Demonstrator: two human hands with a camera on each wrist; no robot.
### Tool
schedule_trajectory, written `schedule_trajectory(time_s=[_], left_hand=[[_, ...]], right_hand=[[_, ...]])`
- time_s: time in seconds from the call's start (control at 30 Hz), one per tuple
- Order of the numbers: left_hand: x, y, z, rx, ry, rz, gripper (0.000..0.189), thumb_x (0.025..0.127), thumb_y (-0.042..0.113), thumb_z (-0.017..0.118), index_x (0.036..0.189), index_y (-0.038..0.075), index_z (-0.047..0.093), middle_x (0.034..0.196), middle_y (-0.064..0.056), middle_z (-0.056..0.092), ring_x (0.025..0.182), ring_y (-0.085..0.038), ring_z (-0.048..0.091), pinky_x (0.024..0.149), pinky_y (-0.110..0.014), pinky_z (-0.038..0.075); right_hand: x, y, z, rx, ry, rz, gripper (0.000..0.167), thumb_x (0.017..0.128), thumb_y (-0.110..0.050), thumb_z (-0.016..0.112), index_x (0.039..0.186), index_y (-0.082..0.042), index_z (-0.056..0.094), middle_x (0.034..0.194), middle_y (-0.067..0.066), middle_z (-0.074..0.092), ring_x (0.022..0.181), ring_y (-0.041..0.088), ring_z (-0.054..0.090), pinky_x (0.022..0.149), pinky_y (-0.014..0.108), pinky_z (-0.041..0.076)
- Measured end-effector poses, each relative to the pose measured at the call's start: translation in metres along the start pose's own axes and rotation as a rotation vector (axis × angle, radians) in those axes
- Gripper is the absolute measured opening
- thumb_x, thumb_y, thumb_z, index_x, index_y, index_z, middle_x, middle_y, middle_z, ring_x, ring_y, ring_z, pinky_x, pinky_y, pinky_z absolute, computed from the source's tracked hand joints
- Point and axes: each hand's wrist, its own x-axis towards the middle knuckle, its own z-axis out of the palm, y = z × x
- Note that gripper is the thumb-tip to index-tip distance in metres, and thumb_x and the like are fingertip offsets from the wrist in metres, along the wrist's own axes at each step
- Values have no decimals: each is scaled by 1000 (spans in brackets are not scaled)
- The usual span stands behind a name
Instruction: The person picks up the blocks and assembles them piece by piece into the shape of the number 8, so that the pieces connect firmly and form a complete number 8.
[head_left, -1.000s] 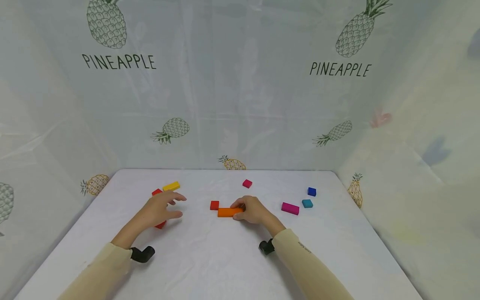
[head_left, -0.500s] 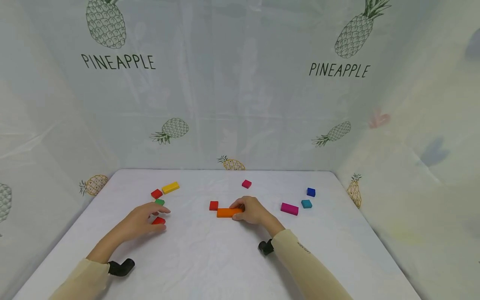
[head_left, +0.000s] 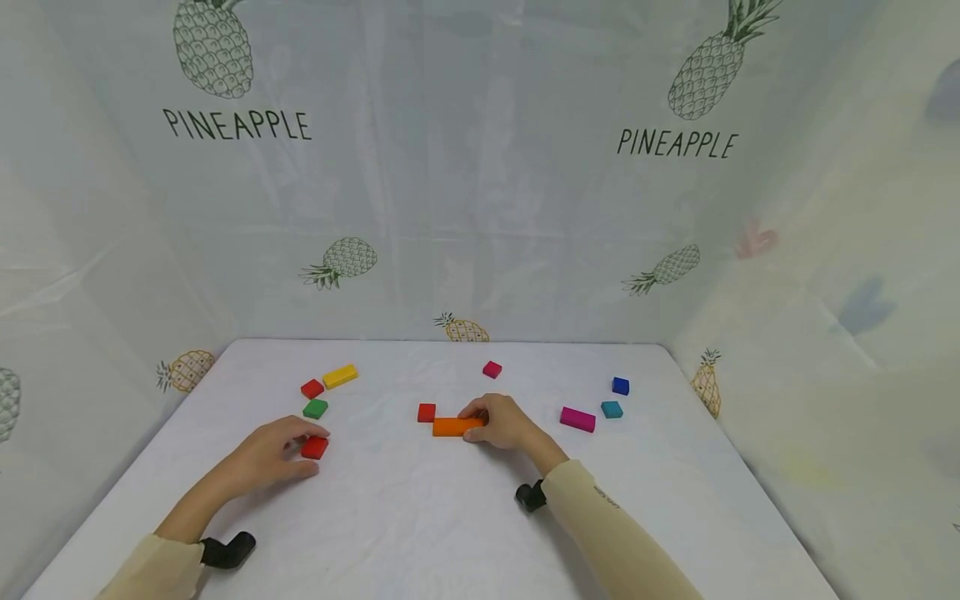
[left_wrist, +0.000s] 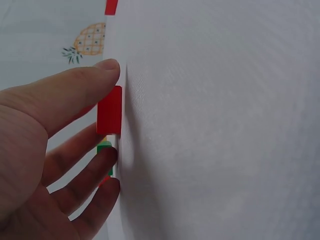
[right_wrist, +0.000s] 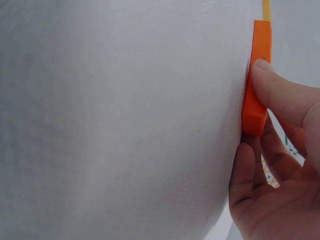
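Observation:
My left hand (head_left: 258,458) is at the left of the white table, its thumb and fingers spread on either side of a red block (head_left: 315,447). In the left wrist view the thumb tip is just above that red block (left_wrist: 109,111), with the other fingers beyond it. My right hand (head_left: 510,423) pinches the right end of a long orange block (head_left: 447,427) lying on the table, thumb on its near side. The right wrist view shows the thumb pressed on the orange block (right_wrist: 260,42). A small red block (head_left: 427,412) sits at the orange block's far left corner.
Beyond my left hand lie a green block (head_left: 316,408), another red block (head_left: 312,388) and a yellow block (head_left: 341,377). A crimson block (head_left: 492,369) is at the back. To the right are magenta (head_left: 577,419), teal (head_left: 612,409) and dark blue (head_left: 620,386) blocks.
My left hand has drawn back toward me and to the left, down to the nearest red block, uncovering the green one. My right hand stays on the orange block.

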Motion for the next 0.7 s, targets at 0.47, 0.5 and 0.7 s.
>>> schedule_trajectory(time_s=[0.47,0.5,0.7], left_hand=[[0,-5,0,-18,35,-68,39,85,21,91,120,15,76,115,0,72,101,-20,67,87,-41,60],[0,-5,-1,-20,34,-72,38,85,21,91,119,15,76,114,0,72,101,-20,67,87,-41,60],[1,-3,-1,-16,30,-76,37,85,23,91,118,16,77,112,1,72,100,-19,65,86,-38,59]], right_hand=[[0,-1,1,18,3,15,26,93,-18,84,118,-17,79,109,-2,69,101,18,56,96,39,49],[0,-1,1,17,3,13,26,93,-18,84,118,-17,79,109,-2,69,101,18,56,96,39,49],[0,0,1,10,6,15,25,93,-18,84,118,-17,79,110,-3,68,101,18,56,97,40,49]])
